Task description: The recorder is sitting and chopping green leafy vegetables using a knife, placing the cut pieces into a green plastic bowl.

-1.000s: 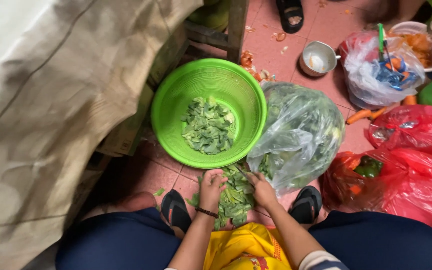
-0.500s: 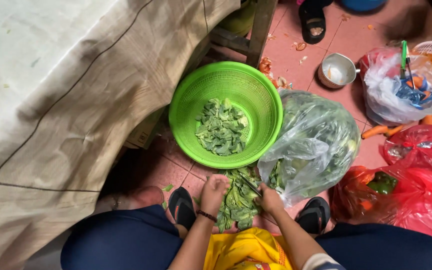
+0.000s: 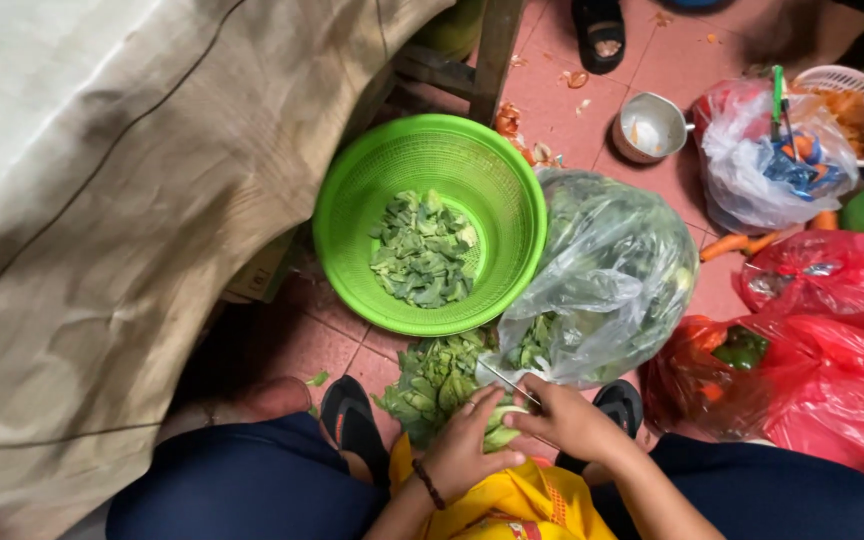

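Just below the green basket (image 3: pixel 430 222), both hands have crept closer w/ the greens (image 3: pixel 497 425): left hand (image 3: pixel 467 445) cups them, right hand (image 3: pixel 564 420) pinches a knife (image 3: pixel 509 383), so cutting goes on.

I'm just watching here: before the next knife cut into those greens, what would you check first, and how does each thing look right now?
1. Knife held in right hand: ok.
2. Leafy stalk gripped by left hand: ok.
3. Left fingers away from the blade: cannot tell, they lie very close.
4. Green basket has room for more cut leaves: ok.
5. Cut pile on the floor lies beside the sandalled foot: not ok, likely to get stepped on.
6. Clear bag of greens within reach: ok.
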